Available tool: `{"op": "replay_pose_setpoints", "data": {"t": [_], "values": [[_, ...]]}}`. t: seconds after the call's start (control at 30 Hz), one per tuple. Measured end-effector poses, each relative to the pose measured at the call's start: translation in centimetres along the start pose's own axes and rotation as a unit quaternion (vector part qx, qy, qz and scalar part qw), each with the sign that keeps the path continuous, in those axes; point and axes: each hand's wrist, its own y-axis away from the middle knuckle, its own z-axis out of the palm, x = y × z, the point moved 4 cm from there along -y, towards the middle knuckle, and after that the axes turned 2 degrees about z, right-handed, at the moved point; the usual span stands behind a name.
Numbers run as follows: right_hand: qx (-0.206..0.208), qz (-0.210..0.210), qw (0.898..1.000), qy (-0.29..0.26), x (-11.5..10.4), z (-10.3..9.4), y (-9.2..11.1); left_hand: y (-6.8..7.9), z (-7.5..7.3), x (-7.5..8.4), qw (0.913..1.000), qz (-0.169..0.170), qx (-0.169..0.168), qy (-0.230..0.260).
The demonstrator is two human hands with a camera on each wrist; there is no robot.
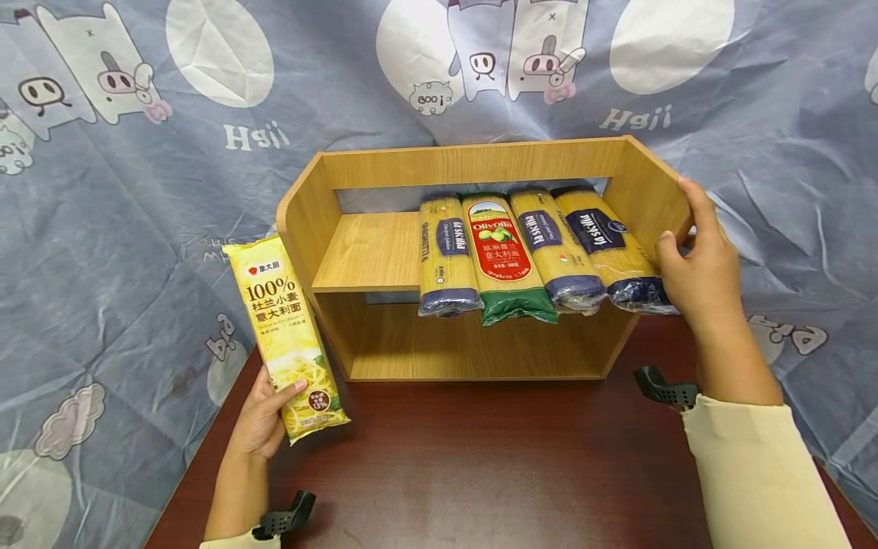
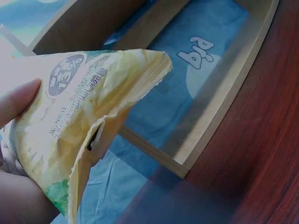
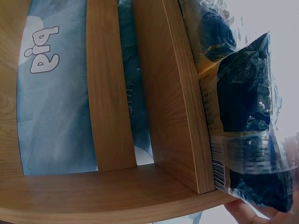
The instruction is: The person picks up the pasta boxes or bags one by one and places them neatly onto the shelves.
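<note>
My left hand (image 1: 264, 419) grips the lower end of a yellow spaghetti packet (image 1: 281, 320), thumb across its front. The packet leans upright beside the left side panel of a wooden shelf (image 1: 473, 164). In the left wrist view the packet's crimped end (image 2: 88, 135) is close to the camera. My right hand (image 1: 706, 267) holds the shelf's right side panel, thumb on the inner side and fingers over the edge. Next to it lies a spaghetti pack with a dark blue label (image 1: 604, 236). Part of this hand shows below the blue-ended pack (image 3: 252, 163) in the right wrist view.
On the upper board, left of that pack, lie two more blue-labelled packs (image 1: 549, 236) (image 1: 446, 252) with a red and green Olivolia pack (image 1: 504, 244) between them. Their ends overhang the board. The shelf stands on a dark red table (image 1: 480, 457) before a patterned cloth (image 1: 329, 76).
</note>
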Motion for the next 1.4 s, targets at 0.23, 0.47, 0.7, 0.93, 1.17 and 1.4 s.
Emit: {"op": "replay_pose_setpoints", "data": {"t": [0.23, 0.47, 0.7, 0.93, 1.17, 1.4], "values": [[-0.001, -0.001, 1.0, 0.0, 0.0, 0.0, 0.1, 0.2, 0.7, 0.9, 0.9997, 0.013, 0.013, -0.015], [-0.003, 0.0, 1.0, -0.005, -0.1, 0.0, 0.0, 0.4, 1.6, 1.8, 0.999, 0.031, 0.012, -0.031], [-0.005, 0.0, 1.0, -0.001, -0.1, 0.1, 0.0, 0.5, 2.5, 2.6, 0.9979, 0.045, 0.001, -0.046], [-0.005, -0.001, 1.0, 0.0, 0.1, 0.0, -0.1, 0.8, 3.9, 2.4, 0.9953, 0.004, -0.049, -0.084], [-0.002, -0.009, 1.0, -0.003, -0.1, 0.0, 0.0, 0.9, 5.3, 1.8, 0.9912, -0.025, -0.067, -0.111], [-0.002, -0.01, 1.0, -0.007, -0.1, 0.0, 0.0, 0.7, 6.2, 1.0, 0.9897, -0.043, -0.058, -0.124]]}}
